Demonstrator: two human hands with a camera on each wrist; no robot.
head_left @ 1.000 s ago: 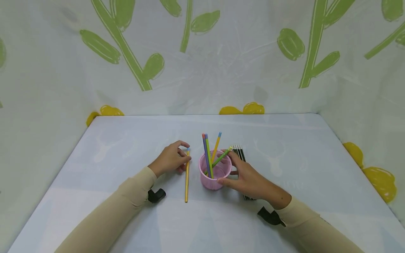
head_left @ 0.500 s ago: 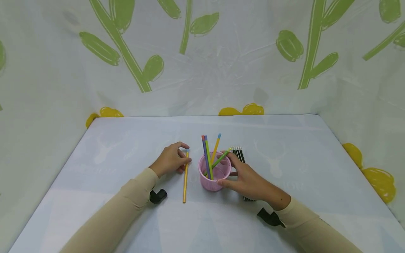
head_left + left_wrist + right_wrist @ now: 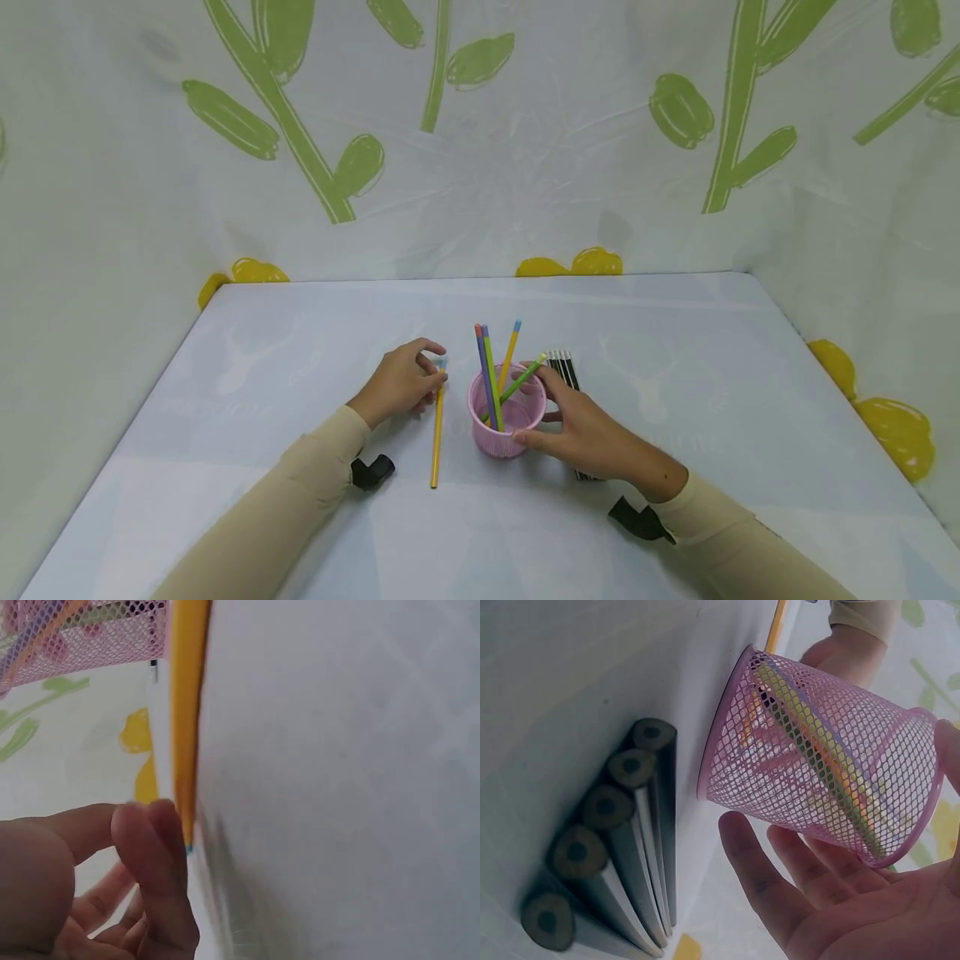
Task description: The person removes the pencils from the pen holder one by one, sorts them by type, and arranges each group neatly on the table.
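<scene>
My left hand [image 3: 401, 379] is at the far end of a yellow pencil [image 3: 437, 442] with a blue tip. Thumb and fingers pinch it near that tip, partly hiding it in the left wrist view. A pink mesh pencil cup [image 3: 501, 446] stands just right of this pencil, and my right hand [image 3: 592, 425] holds its right side, thumb in front, fingers behind. Inside the cup lean several coloured pencils, among them a purple one [image 3: 483, 367], a yellow one [image 3: 510, 350] and a green one [image 3: 525, 379] slanting right.
Black pencils [image 3: 577, 851] lie side by side on the white table [image 3: 300, 533], right of the cup and partly under my right hand. A white wall [image 3: 525, 167] with green leaf prints rises behind the table's back edge.
The near end of the yellow pencil has swung slightly left. Both hands keep their hold, and the cup stays in place; the head view has shifted a little.
</scene>
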